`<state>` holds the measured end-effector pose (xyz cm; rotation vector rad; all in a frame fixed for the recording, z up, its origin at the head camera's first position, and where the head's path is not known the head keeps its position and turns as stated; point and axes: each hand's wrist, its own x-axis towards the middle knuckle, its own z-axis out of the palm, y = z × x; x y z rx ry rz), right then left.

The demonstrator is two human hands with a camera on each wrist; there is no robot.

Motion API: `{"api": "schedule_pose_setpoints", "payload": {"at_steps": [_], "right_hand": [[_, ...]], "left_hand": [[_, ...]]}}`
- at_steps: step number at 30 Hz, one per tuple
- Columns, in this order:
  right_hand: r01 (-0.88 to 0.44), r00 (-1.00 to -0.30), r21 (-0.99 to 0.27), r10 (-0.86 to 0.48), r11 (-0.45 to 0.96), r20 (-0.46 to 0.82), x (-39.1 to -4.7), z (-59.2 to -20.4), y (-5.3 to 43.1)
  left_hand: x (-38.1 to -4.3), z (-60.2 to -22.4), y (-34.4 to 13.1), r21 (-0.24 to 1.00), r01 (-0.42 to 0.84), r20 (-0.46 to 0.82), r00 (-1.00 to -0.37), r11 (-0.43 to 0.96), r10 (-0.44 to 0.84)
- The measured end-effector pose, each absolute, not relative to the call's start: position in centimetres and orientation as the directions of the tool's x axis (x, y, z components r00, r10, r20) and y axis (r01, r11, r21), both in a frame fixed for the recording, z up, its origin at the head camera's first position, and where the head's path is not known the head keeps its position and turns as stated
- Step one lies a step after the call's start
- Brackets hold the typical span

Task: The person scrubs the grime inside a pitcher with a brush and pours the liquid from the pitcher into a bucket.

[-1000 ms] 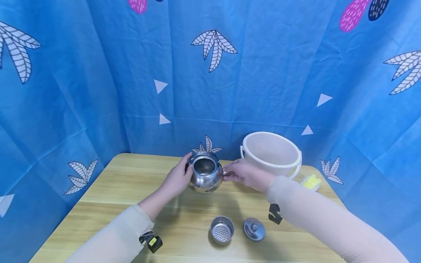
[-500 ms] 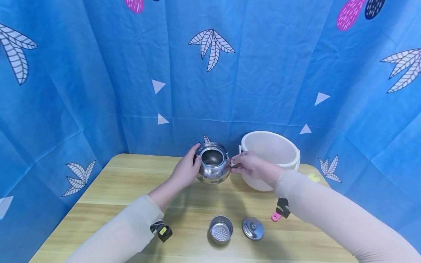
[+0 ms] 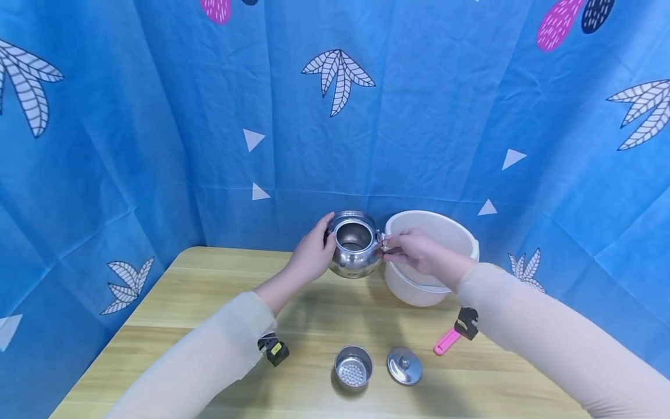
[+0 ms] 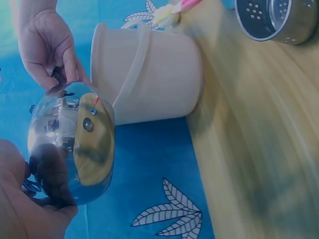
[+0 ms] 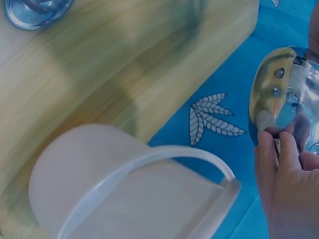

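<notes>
A shiny metal teapot (image 3: 356,263), lidless with its round mouth toward me, is held up above the back of the table. My left hand (image 3: 313,251) grips its left side, fingers behind and thumb near the rim. With bent fingers my right hand (image 3: 417,249) pinches a small part at the teapot's right side; the fingers hide what part it is. In the left wrist view, the teapot (image 4: 94,144) hangs between both hands beside the white bucket (image 4: 154,74). A metal strainer basket (image 3: 352,369) and a round knobbed lid (image 3: 404,366) lie nearer on the table.
The white bucket (image 3: 416,294) stands at the table's back right, under and behind my right hand. A pink handle (image 3: 446,341) pokes out below my right wrist; its yellow-and-white head (image 4: 167,17) shows in the left wrist view. Blue patterned curtain (image 3: 324,145) surrounds the table.
Both hands have carried the teapot rightward and up, closer to the bucket. The pink handle has come into sight from under the right forearm. Basket, lid and bucket stay put.
</notes>
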<state>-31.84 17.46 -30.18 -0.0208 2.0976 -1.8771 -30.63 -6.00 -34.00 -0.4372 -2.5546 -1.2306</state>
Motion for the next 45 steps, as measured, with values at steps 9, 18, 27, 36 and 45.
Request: {"api": "schedule_pose_setpoints", "payload": {"at_steps": [9, 18, 27, 36, 45], "right_hand": [[0.172, -0.947, -0.978, -0.254, 0.113, -0.196, -31.9, -28.8, 19.4], [0.176, -0.962, -0.979, -0.196, 0.099, -0.192, -31.6, -27.2, 21.3], [0.135, -0.976, -0.988, -0.163, 0.070, -0.145, -31.6, -25.7, 22.8], [0.104, -0.987, -0.990, -0.116, 0.097, -0.115, -31.8, -25.1, 23.6], [0.078, -0.995, -0.995, -0.052, 0.053, -0.081, -31.9, -24.8, 24.3]], "left_hand": [[-31.2, -32.8, -4.1, 0.701, 0.409, 0.388, -0.906, 0.583, 0.169], [-32.1, -31.6, -2.1, 0.667, 0.457, 0.436, -0.880, 0.589, 0.188], [-32.7, -30.6, -0.4, 0.641, 0.537, 0.514, -0.831, 0.548, 0.212], [-33.7, -30.1, 0.8, 0.621, 0.556, 0.538, -0.815, 0.553, 0.215], [-34.8, -29.9, 1.8, 0.600, 0.588, 0.556, -0.794, 0.543, 0.246]]}}
